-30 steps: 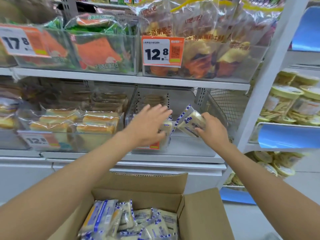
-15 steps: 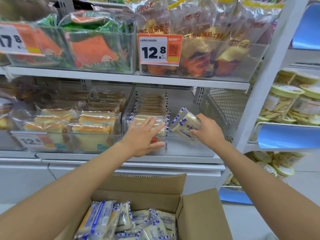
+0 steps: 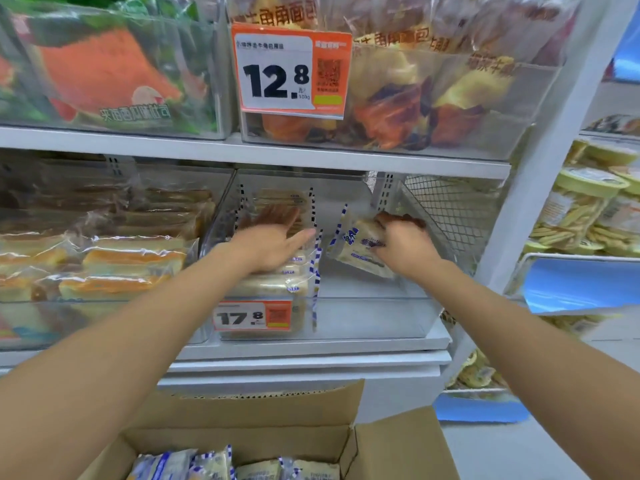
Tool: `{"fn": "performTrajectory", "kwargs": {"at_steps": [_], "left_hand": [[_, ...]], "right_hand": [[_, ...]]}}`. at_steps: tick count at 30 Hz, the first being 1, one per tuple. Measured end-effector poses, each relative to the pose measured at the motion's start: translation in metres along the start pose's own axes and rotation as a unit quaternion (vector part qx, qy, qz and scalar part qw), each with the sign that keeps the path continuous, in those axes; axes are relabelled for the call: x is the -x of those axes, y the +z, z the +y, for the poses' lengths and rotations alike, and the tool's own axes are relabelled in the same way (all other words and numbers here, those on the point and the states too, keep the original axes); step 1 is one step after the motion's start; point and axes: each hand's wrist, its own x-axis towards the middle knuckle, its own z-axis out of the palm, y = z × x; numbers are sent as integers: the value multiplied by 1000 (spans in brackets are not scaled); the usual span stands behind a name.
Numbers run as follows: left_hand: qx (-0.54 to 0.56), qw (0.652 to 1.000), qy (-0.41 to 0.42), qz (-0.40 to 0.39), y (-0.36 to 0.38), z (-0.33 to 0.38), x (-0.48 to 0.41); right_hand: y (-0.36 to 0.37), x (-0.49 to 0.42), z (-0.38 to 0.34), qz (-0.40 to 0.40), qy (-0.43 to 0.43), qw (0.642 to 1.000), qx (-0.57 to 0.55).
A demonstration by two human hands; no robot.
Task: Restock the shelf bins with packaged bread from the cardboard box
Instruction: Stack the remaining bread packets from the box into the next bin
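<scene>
Both hands had pushed deeper into the centre-frame bin (image 3: 381,317), left hand (image 3: 273,244) flat and open-fingered on the stack (image 3: 273,285), right hand (image 3: 405,247) gripping 1 tilted bread packet (image 3: 356,251), which probably needed laying flat beside that stack.

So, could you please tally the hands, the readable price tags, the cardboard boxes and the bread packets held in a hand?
Hands: 2, left hand and right hand
Readable price tags: 2, the 12.8 tag and the 17.8 tag
Boxes: 1, the cardboard box
Held packets: 1, the bread packet, right hand
Total: 6
</scene>
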Motion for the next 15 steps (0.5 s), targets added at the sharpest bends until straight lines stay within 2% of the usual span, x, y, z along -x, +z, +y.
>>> {"fn": "performTrajectory", "kwargs": {"at_steps": [4,7,10,15], "left_hand": [[-35,999,-10,32,16,-11,-11],[-44,998,-6,52,20,-12,-12],[-63,996,-8,61,22,-13,-14],[-82,993,-8,80,25,-12,-15]], "right_hand": [[21,-52,2,-9,4,999,41],[39,-86,-1,8,-29,999,15],[58,-101,-5,36,-57,996,53],[69,-107,-8,88,-88,988,-89]]}}
